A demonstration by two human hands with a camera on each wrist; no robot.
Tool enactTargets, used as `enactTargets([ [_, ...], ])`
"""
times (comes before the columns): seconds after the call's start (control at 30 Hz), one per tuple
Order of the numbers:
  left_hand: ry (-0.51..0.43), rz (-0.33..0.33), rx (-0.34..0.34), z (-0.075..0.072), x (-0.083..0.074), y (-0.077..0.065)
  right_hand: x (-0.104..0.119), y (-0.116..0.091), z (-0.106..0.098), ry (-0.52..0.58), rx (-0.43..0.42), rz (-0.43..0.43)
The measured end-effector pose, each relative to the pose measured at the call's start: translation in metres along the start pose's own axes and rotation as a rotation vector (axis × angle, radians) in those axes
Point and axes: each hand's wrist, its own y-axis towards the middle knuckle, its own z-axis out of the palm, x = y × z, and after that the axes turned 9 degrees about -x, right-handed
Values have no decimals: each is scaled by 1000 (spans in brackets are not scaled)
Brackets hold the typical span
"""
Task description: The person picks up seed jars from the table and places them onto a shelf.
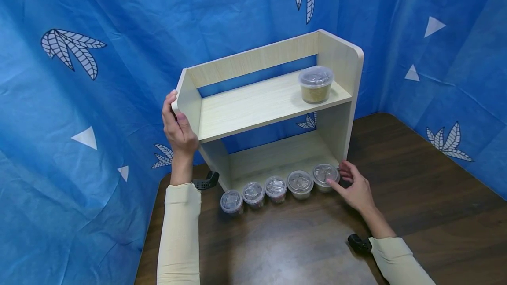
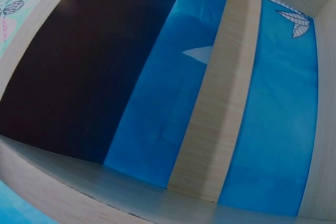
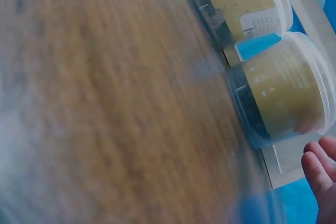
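A pale wooden two-tier shelf (image 1: 245, 107) stands on the table. My left hand (image 1: 180, 131) grips the front corner of its left side panel, fingers outside and thumb across the edge. That hand is not visible in the left wrist view. My right hand (image 1: 356, 188) is beside the rightmost lidded cup (image 1: 325, 174), its thumb at the lid's edge. In the right wrist view this cup (image 3: 286, 93) has tan contents, and the fingers (image 3: 317, 169) look slightly apart from it. A larger-sized lidded cup (image 1: 299, 182) sits left of it, then three smaller cups (image 1: 253, 193).
Another lidded cup (image 1: 316, 85) with tan contents stands at the right of the upper board. The row of cups lines the lower board's front edge. Behind the dark wooden table (image 1: 285, 241) hangs a blue patterned cloth (image 1: 119, 12).
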Motion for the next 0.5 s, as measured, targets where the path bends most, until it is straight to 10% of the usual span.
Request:
enactTargets([
  [0.5,12,0,10,-1,-1,0,-7,-2,4,-44,79,39],
])
